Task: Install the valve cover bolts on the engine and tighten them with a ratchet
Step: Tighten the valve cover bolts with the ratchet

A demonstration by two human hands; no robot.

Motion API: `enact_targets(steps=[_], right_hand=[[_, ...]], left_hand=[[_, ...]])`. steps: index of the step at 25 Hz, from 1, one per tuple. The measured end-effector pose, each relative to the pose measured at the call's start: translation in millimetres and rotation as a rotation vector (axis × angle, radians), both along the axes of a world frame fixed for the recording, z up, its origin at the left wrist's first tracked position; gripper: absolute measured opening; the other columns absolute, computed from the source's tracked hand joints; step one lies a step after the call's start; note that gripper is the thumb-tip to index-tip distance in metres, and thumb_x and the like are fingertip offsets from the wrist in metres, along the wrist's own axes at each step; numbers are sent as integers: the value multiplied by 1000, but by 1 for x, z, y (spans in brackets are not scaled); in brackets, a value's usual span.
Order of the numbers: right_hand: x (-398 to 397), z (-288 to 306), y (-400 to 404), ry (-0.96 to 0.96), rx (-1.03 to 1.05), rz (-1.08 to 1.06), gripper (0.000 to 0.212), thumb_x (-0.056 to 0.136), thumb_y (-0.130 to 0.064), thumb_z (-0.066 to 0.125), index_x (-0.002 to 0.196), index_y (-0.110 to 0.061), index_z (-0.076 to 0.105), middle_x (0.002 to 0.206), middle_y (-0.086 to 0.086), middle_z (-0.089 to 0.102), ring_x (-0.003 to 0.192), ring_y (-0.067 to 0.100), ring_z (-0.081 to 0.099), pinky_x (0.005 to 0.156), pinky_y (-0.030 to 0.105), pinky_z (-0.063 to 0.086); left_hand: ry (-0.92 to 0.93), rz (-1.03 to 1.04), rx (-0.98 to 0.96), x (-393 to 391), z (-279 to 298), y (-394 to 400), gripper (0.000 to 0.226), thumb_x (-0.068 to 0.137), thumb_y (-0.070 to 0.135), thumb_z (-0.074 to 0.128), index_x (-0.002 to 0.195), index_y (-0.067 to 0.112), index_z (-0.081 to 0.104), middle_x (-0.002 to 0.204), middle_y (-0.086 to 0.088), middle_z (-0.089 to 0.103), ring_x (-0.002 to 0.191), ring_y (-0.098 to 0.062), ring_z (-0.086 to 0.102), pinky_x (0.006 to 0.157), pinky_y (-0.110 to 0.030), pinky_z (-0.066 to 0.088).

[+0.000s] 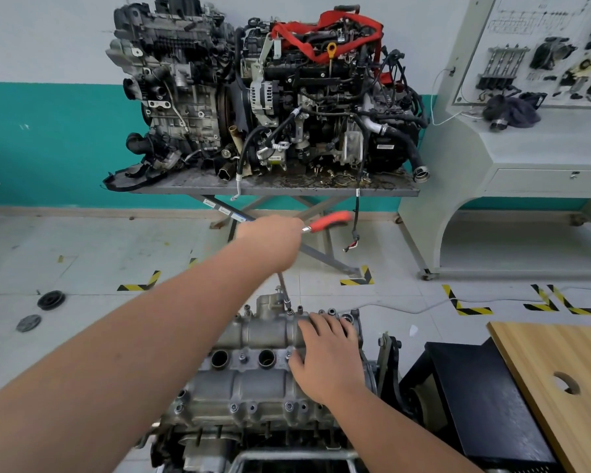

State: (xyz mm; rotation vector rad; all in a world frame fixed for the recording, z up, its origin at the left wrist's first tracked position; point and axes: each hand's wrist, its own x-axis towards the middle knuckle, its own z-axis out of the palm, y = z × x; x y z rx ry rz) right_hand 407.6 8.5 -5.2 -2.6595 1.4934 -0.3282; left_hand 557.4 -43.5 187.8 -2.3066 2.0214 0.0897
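Workshop floor behind: left hand (270,238) clenched the ratchet (326,222), extension dropping to a far-edge bolt (289,310); right hand (325,356) lay released on the valve cover (253,380).

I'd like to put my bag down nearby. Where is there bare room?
The wooden board at right, beside the black box, looks bare. So does the grey console ledge right of the dark rag. The steel table under the two engines is crowded.
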Motion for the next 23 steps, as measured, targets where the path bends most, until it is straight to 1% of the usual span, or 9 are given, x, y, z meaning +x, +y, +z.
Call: enact_targets(steps=[2, 3, 5, 8, 11, 13, 18, 20, 23], right_hand=[[1, 1, 1, 3, -5, -4, 56, 86, -54, 33, 132, -28, 52, 143, -4, 50, 137, 22, 39, 119, 45, 18], [1, 1, 1, 3, -7, -3, 56, 86, -54, 33, 131, -27, 53, 143, -4, 50, 137, 22, 40, 119, 45, 19], [2, 1, 1, -3, -11, -5, 55, 85, -54, 33, 128, -27, 54, 140, -4, 52, 136, 22, 41, 118, 45, 20], [1, 1, 1, -9, -20, -24, 50, 85, -53, 36, 124, -28, 56, 124, -5, 60, 127, 22, 48, 116, 45, 19], [2, 0, 2, -37, -31, -23, 47, 85, -52, 42, 121, -27, 59, 126, -5, 60, 128, 22, 49, 115, 45, 25], [2, -1, 2, -31, -34, -23, 49, 86, -52, 40, 124, -27, 58, 135, -4, 56, 132, 22, 46, 115, 44, 23], [2, 0, 2, -17, -36, -18, 54, 85, -53, 36, 126, -27, 58, 136, -4, 57, 130, 22, 48, 115, 46, 28], [2, 1, 2, -19, -46, -20, 52, 84, -52, 37, 124, -27, 59, 133, -4, 58, 127, 22, 49, 114, 46, 30], [1, 1, 1, -16, -36, -13, 52, 85, -53, 37, 126, -28, 57, 135, -4, 56, 129, 22, 47, 115, 46, 27]], left_hand=[[-158, -145, -229, -18, -19, 5, 20, 90, 12, 54, 103, 25, 62, 88, 3, 51, 88, -21, 53, 83, -42, 46], [-176, -217, -367, -23, -30, 10, 12, 91, 23, 57, 96, 23, 68, 87, 3, 50, 90, -23, 51, 83, -41, 44], [-52, -280, -681, -23, -53, 18, 35, 92, 42, 58, 73, 16, 71, 77, 1, 53, 82, -27, 50, 72, -36, 41], [398, -268, -988, -16, -76, 27, 45, 93, 45, 53, 60, 14, 56, 79, 1, 52, 79, -18, 45, 69, -33, 41], [936, -74, -1017, -22, -91, 40, 29, 98, 33, 43, 81, 15, 56, 106, 2, 52, 103, -1, 50, 90, -23, 43], [1169, 55, -1095, -26, -96, 42, 28, 102, 27, 39, 94, 13, 62, 114, -1, 58, 112, -9, 56, 94, -24, 44], [1972, 442, -818, -29, -77, 33, 30, 105, 34, 41, 103, 17, 65, 83, -3, 71, 68, -13, 60, 72, -27, 49], [2047, 542, -615, -18, -66, 27, 22, 102, 30, 49, 99, 13, 62, 66, -6, 67, 54, -14, 55, 62, -27, 46], [1863, 624, -346, -2, -47, 17, 11, 97, 19, 52, 94, 9, 54, 51, -4, 59, 44, -16, 55, 58, -29, 49]])
